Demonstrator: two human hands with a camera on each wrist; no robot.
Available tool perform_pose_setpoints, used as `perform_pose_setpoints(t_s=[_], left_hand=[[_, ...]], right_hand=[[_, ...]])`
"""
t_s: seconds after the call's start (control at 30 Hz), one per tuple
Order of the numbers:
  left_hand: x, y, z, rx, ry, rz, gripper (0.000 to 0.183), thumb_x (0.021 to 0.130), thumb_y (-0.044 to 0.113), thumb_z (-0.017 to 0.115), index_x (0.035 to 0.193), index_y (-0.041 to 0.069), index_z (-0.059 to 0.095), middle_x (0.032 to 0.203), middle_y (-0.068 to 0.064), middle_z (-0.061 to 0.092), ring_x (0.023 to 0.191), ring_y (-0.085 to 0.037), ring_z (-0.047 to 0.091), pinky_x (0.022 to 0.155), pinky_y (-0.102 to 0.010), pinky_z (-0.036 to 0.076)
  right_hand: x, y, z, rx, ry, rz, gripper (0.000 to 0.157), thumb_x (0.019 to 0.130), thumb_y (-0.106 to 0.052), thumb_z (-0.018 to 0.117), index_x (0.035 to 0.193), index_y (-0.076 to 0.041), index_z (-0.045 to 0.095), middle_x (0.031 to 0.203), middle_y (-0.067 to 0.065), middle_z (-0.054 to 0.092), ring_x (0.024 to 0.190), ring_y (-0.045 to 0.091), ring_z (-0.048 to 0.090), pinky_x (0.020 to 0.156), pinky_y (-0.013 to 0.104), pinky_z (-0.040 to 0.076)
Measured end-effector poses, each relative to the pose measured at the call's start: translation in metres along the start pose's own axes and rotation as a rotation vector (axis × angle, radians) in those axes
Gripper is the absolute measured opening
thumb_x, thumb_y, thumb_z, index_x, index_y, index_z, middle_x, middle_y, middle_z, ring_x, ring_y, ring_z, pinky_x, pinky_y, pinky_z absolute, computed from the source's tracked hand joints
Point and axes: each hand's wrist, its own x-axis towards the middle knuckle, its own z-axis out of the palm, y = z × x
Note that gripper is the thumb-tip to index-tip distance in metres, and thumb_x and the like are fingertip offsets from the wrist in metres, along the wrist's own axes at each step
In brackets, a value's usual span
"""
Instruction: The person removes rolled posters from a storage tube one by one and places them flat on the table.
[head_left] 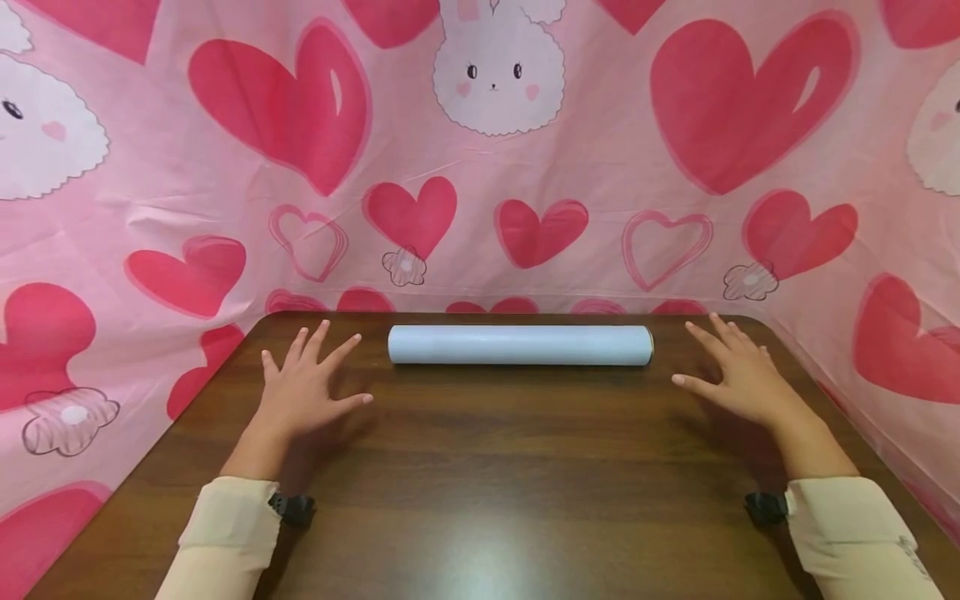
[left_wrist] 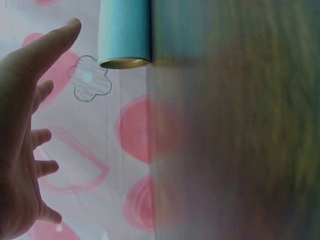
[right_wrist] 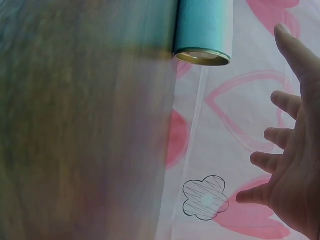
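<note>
A long pale blue-white cylindrical tube point(head_left: 521, 345) lies on its side along the far edge of the table. Its left end point(left_wrist: 125, 35) shows a gold-coloured rim in the left wrist view, and the right wrist view shows a similar rim on the right end point(right_wrist: 204, 32). Off the tube's left end, my left hand point(head_left: 300, 392) is held over the table with fingers spread, holding nothing. My right hand point(head_left: 742, 383) mirrors it beyond the right end, fingers spread and apart from the tube.
The dark brown wooden table point(head_left: 517, 467) has rounded far corners. Pink cloth point(head_left: 480, 167) printed with hearts and rabbits hangs behind it and along both sides. Each wrist wears a black band, the left one point(head_left: 294, 508) and the right one point(head_left: 767, 507), below rolled beige sleeves.
</note>
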Motion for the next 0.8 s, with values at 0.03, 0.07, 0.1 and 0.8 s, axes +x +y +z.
perform_pose_setpoints(t_s=[0.03, 0.07, 0.1, 0.8], left_hand=[[0.001, 0.001, 0.001, -0.001, 0.001, 0.005, 0.096, 0.073, 0.077, 0.061, 0.154, 0.038, 0.027, 0.16, -0.02, 0.014, 0.142, -0.049, 0.01, 0.096, -0.08, -0.01], [0.002, 0.002, 0.001, -0.005, 0.003, 0.01, 0.096, 0.072, 0.077, 0.061, 0.154, 0.038, 0.027, 0.16, -0.019, 0.014, 0.142, -0.049, 0.01, 0.095, -0.08, -0.009], [0.003, 0.002, 0.002, -0.008, 0.005, 0.015, 0.097, 0.072, 0.077, 0.062, 0.154, 0.038, 0.027, 0.16, -0.019, 0.014, 0.142, -0.049, 0.011, 0.095, -0.081, -0.009], [0.027, 0.025, 0.009, -0.185, 0.172, 0.167, 0.08, 0.068, 0.05, 0.084, 0.137, 0.021, 0.056, 0.14, -0.02, 0.044, 0.127, -0.043, 0.039, 0.099, -0.069, 0.027]], right_hand=[[0.0, 0.001, 0.0, 0.008, 0.005, -0.004, 0.09, 0.087, -0.05, 0.068, 0.156, -0.016, 0.023, 0.158, 0.029, 0.009, 0.142, 0.052, 0.008, 0.095, 0.082, 0.006], [0.001, 0.001, 0.001, 0.016, 0.012, -0.01, 0.09, 0.086, -0.049, 0.069, 0.156, -0.015, 0.023, 0.157, 0.029, 0.01, 0.141, 0.053, 0.009, 0.096, 0.082, 0.008], [0.001, 0.002, 0.001, 0.03, 0.02, -0.018, 0.09, 0.086, -0.047, 0.071, 0.155, -0.014, 0.025, 0.157, 0.03, 0.01, 0.141, 0.054, 0.01, 0.097, 0.081, 0.009], [0.011, 0.003, 0.011, 0.369, 0.176, 0.05, 0.053, 0.09, -0.019, 0.071, 0.134, 0.003, 0.051, 0.128, 0.03, 0.055, 0.112, 0.043, 0.056, 0.087, 0.047, 0.051]])
